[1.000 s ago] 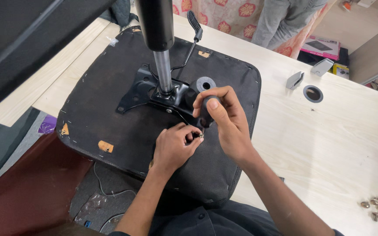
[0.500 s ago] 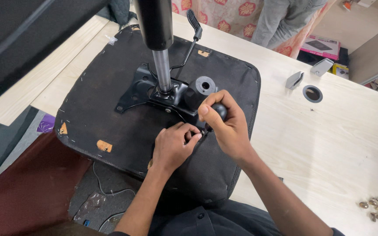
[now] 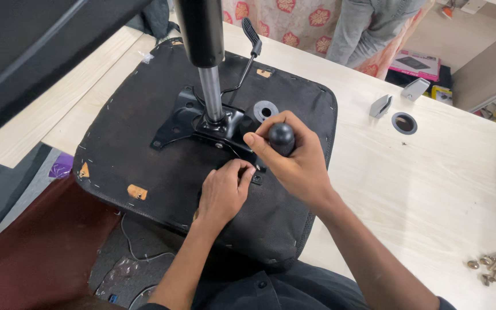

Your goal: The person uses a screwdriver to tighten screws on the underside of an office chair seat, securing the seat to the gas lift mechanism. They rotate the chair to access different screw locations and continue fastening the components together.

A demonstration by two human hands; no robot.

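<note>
- The right hand (image 3: 297,163) has its grip closed around a round black knob-shaped handle (image 3: 281,136), thumb and fingers wrapped over its top; what lies under the handle is hidden by the hand.
- The left hand (image 3: 223,192) rests on the fabric, its fingertips pinched together at a small black fitting (image 3: 256,179) just below the right hand — whether they actually hold anything I cannot tell.
- Both hands work at the edge of the black metal mounting plate (image 3: 199,121), which sits on the upturned black fabric-covered seat base (image 3: 162,172); a shiny steel gas cylinder (image 3: 210,92) rises from the plate, a black lever (image 3: 251,37) angling off behind.
- The seat lies on the pale wooden tabletop (image 3: 431,189); a little heap of loose screws (image 3: 489,268) lies well apart, at the right.
- Risk, as I judge it: the handle could slip off sideways if pressed at a tilt, and the left fingertips sit close enough to be nipped.
- Against the frame a second ago — the right hand has lifted and turned, so the round handle now shows above the fingers; the left hand has barely shifted.
</note>
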